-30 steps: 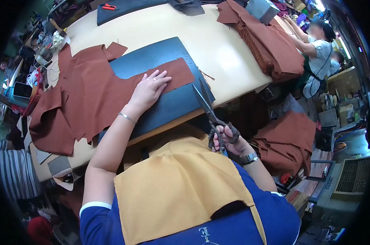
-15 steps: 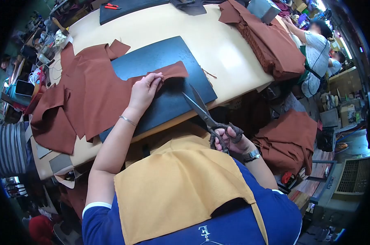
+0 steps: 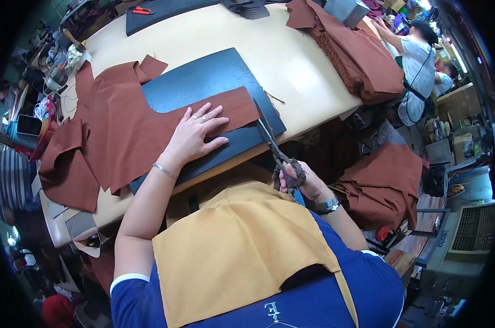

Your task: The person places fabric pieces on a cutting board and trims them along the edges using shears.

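Note:
My left hand (image 3: 201, 131) lies flat with fingers spread, pressing on a strip of reddish-brown fabric (image 3: 122, 117). The strip stretches across a dark cutting board (image 3: 209, 68), and the rest of the piece drapes over the table to the left. In my right hand (image 3: 307, 183) is a pair of large scissors (image 3: 267, 135), their handles wrapped in dark material. The scissor blades point away from me, right at the strip's far right end, over the board's edge.
A thick stack of brown fabric (image 3: 357, 63) sits at the table's right end, with a person (image 3: 417, 60) beyond it. More brown fabric (image 3: 384, 186) is heaped below on the right. Red-handled pliers (image 3: 142, 10) rest on another dark board (image 3: 171, 15) at the back.
My left hand has gone from pinching the lifted strip to lying flat on it, and the strip is now spread on the board. The scissors have moved left to the strip's end.

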The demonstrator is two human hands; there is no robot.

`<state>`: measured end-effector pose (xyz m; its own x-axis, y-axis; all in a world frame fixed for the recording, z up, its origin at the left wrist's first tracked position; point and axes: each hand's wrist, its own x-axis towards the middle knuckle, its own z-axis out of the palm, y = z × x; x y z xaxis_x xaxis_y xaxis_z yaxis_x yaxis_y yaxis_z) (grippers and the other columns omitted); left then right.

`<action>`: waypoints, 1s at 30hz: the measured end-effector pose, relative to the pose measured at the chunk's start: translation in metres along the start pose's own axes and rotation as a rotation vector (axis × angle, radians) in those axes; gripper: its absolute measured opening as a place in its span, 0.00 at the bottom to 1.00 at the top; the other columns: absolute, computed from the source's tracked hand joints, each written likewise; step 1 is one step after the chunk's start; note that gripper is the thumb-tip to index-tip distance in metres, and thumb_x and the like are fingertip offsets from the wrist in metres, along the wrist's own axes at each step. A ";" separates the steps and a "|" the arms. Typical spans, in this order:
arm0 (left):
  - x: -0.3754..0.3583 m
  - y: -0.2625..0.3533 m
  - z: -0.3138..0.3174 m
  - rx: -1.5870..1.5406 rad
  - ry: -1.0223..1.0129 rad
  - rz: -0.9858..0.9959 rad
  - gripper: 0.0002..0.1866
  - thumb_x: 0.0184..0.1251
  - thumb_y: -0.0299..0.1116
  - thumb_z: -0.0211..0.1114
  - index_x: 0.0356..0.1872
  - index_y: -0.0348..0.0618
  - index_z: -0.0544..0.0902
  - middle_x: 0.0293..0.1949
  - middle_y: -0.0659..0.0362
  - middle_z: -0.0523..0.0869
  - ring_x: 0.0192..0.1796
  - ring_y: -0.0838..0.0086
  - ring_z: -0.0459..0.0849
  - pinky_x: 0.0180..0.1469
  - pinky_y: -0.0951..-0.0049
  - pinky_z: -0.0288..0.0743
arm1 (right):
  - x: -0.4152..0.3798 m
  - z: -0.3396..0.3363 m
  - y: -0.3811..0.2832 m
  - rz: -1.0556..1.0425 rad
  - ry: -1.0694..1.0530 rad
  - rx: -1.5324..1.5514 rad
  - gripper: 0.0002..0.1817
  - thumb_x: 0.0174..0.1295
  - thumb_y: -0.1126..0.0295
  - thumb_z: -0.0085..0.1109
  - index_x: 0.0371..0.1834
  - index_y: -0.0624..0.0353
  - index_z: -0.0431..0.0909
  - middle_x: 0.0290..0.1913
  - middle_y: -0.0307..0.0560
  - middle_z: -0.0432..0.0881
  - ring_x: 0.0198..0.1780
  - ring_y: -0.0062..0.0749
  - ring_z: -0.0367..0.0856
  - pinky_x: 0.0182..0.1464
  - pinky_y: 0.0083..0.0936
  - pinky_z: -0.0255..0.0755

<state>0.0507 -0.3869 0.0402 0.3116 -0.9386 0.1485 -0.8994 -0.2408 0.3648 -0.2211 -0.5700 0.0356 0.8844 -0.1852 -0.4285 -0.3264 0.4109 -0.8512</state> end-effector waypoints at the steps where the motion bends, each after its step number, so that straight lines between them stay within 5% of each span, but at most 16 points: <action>1: 0.000 0.000 0.000 0.000 0.002 -0.002 0.26 0.63 0.55 0.62 0.58 0.54 0.79 0.69 0.58 0.70 0.74 0.60 0.61 0.72 0.44 0.53 | 0.000 0.001 -0.001 -0.001 -0.005 -0.020 0.22 0.63 0.47 0.61 0.35 0.58 0.74 0.25 0.39 0.79 0.25 0.23 0.78 0.33 0.20 0.75; 16: 0.001 -0.001 0.002 -0.010 0.018 -0.004 0.27 0.62 0.56 0.63 0.58 0.55 0.80 0.69 0.58 0.70 0.73 0.60 0.62 0.72 0.44 0.52 | -0.020 0.003 -0.007 0.065 0.074 -0.166 0.14 0.65 0.56 0.62 0.35 0.55 0.74 0.25 0.35 0.80 0.23 0.16 0.77 0.26 0.13 0.69; 30: 0.000 0.001 -0.001 -0.038 0.009 0.046 0.30 0.58 0.60 0.65 0.57 0.55 0.80 0.68 0.57 0.72 0.73 0.57 0.62 0.72 0.43 0.53 | -0.003 0.009 -0.005 0.011 0.066 -0.052 0.13 0.66 0.58 0.62 0.36 0.57 0.75 0.25 0.37 0.79 0.25 0.17 0.78 0.30 0.15 0.73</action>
<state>0.0501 -0.3871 0.0413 0.2734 -0.9461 0.1738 -0.9006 -0.1883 0.3917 -0.2192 -0.5635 0.0441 0.8574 -0.2403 -0.4552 -0.3542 0.3662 -0.8605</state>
